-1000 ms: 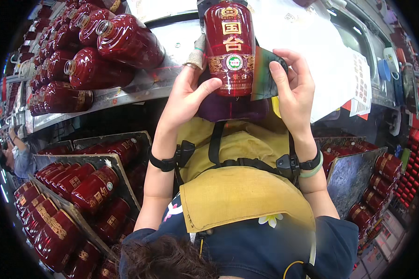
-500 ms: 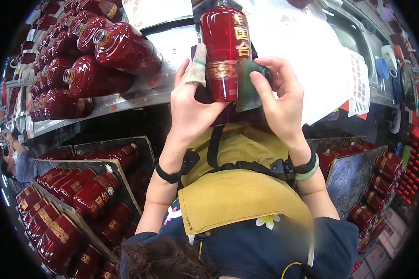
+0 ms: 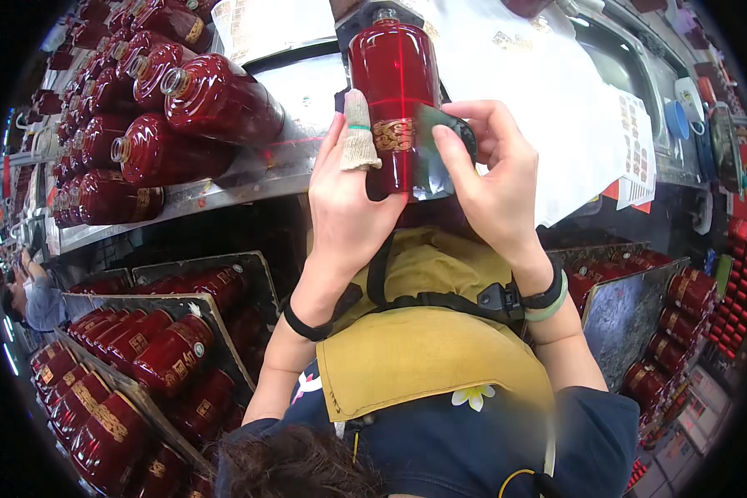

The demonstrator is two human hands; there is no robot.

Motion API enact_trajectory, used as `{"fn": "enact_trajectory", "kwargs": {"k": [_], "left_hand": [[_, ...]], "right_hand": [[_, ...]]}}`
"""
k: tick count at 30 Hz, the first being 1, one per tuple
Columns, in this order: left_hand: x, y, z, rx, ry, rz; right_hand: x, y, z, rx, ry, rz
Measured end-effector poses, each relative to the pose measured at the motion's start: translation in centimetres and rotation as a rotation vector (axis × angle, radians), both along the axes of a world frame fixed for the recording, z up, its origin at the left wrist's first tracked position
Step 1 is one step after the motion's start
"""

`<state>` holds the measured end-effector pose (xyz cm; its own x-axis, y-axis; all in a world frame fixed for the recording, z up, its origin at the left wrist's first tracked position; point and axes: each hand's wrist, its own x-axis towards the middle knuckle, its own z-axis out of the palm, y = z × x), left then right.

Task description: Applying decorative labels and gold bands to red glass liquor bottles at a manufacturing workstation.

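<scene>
A glossy dark red bottle [image 3: 393,70] lies in front of me with its open neck pointing away. A gold patterned band shows on its lower part, and thin red light lines cross it. My left hand [image 3: 340,199] grips the bottle's lower left side, thumb at its base. A cloth sleeve with a green band [image 3: 358,137] covers one of its fingers. Between the thumb and fingers of my right hand [image 3: 502,178] is a dark green, flat, semi-transparent scraper-like piece [image 3: 434,153], held against the bottle's right side. The right fingertips are partly hidden behind it.
Plain red bottles [image 3: 224,100] are stacked on the metal table at the left. White sheets [image 3: 531,100] with gold designs lie at the right. Below, at both sides, stand bins of decorated bottles [image 3: 174,353]. A blue cup [image 3: 677,120] sits at the far right.
The bottle has turned about its length, so the large gold characters on its right are out of sight. It has shifted slightly left and toward me; both hands stay on either side.
</scene>
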<state>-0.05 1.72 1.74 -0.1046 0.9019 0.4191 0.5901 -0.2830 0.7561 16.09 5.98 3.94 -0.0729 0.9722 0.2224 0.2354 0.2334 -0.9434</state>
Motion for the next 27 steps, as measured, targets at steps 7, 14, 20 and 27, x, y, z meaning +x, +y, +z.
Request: {"fn": "enact_trajectory", "kwargs": {"k": [7,14,20,27], "left_hand": [[0.1,-0.3,-0.8,0.061,0.054,0.025],[-0.7,-1.1,-3.1,0.021,0.071,-0.006],[-0.8,-0.7,-3.0,0.008,-0.03,0.022],[0.0,-1.1,-1.9,0.07,-0.025,0.092]], "right_hand": [[-2.1,0.8,2.1,0.119,-0.158,0.082],[1.8,2.0,2.6,0.324,-0.306,-0.019],[2.5,0.8,0.1,0.851,-0.459,0.323],[1.1,6.0,2.0,1.018,-0.604,0.175]]}}
